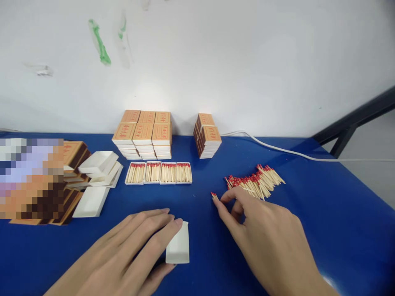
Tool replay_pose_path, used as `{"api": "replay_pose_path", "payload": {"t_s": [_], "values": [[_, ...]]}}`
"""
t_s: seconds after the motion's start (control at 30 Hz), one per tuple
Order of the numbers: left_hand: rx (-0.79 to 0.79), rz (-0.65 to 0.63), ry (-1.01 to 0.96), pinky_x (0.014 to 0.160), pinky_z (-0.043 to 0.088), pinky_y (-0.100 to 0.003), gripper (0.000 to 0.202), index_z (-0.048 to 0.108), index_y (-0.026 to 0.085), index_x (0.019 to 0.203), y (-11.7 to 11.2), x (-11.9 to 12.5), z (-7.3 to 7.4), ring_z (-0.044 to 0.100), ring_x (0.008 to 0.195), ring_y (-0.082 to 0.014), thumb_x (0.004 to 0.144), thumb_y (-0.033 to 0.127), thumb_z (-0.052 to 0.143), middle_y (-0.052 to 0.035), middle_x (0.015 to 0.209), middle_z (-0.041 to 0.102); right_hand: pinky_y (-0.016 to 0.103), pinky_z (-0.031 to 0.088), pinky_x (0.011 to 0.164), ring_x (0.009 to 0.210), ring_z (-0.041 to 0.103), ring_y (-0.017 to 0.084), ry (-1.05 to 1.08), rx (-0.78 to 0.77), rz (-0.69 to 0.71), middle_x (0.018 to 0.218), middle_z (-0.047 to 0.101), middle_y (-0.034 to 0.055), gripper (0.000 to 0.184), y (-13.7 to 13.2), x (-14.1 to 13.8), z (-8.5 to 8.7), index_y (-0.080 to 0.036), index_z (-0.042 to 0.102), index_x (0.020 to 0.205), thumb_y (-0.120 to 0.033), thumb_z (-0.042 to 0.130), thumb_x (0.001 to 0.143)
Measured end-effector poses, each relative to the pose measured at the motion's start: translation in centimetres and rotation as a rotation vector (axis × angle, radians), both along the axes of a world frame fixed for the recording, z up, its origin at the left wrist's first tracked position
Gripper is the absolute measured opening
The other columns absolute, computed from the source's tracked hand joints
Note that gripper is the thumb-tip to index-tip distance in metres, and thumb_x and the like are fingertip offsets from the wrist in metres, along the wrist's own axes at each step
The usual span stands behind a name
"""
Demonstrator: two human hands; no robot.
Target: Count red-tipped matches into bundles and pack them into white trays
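Observation:
My left hand (135, 250) lies over an empty white matchbox tray (179, 246) at the front of the blue table (324, 213), fingers curled round its left side and holding it. My right hand (262, 234) is pinched on a few red-tipped matches (214, 196), just left of a loose pile of matches (256, 181). Behind my hands, a row of several filled white trays (159, 172) shows matches lying with red heads to the back.
Stacks of orange matchboxes (143, 133) stand by the white wall, with a smaller stack (207, 135) to their right. Empty white trays (98, 168) and brown sleeves (74, 154) lie at left beside a blurred patch. A white cable (277, 148) runs along the back right.

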State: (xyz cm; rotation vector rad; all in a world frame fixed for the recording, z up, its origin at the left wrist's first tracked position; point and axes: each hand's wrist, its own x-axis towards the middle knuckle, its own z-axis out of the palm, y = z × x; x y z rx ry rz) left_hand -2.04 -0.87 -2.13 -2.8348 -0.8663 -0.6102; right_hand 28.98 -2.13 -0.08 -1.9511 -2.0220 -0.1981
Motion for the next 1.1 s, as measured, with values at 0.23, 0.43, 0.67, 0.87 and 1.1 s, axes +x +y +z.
{"api": "replay_pose_path", "payload": {"t_s": [0.23,0.43,0.67,0.87,1.1], "values": [[-0.045,0.017,0.039,0.155,0.023,-0.029,0.060,0.048,0.030,0.187,-0.2,-0.4,-0.4,0.068,0.163,-0.0155,0.129,0.046,0.054,0.0049,0.175,0.071,0.035,0.035,0.046,0.043,0.072,0.029,0.011,0.069,-0.028,0.057,0.072,-0.0064,0.024,0.2,0.5,1.3,-0.032,0.078,0.090,-0.042,0.072,0.111],[-0.100,0.009,0.094,0.157,0.012,-0.031,0.067,0.039,0.032,0.191,0.0,-0.9,-0.4,0.062,0.167,-0.0154,0.128,0.045,0.058,0.0077,0.181,0.065,0.034,0.027,0.048,0.040,0.069,0.033,-0.142,0.147,-0.103,0.058,0.075,0.0004,0.025,-0.2,0.9,2.2,-0.029,0.080,0.092,-0.029,0.059,0.106],[-0.091,0.013,0.068,0.157,0.015,-0.031,0.064,0.043,0.032,0.189,-0.2,-1.0,-0.6,0.062,0.167,-0.0154,0.129,0.049,0.056,0.0078,0.180,0.065,0.031,0.021,0.051,0.041,0.067,0.028,-0.190,0.155,-0.102,0.053,0.069,0.0020,0.022,-0.3,0.6,1.6,-0.028,0.079,0.087,-0.023,0.062,0.099],[-0.073,0.010,0.074,0.157,0.016,-0.032,0.065,0.040,0.032,0.191,-0.1,-0.6,-0.5,0.058,0.169,-0.0155,0.129,0.048,0.054,0.0097,0.182,0.063,0.031,0.023,0.053,0.044,0.066,0.027,-0.185,0.108,-0.120,0.059,0.074,0.0030,0.026,-0.1,1.0,1.4,-0.028,0.083,0.086,-0.025,0.063,0.102],[-0.063,0.003,0.043,0.155,0.018,-0.030,0.061,0.046,0.029,0.188,0.1,-0.7,-0.5,0.059,0.166,-0.0147,0.130,0.047,0.054,0.0082,0.180,0.065,0.032,0.025,0.051,0.045,0.069,0.029,-0.171,0.124,-0.099,0.061,0.077,0.0036,0.027,-0.1,0.8,1.6,-0.029,0.084,0.085,-0.023,0.062,0.100]]}}
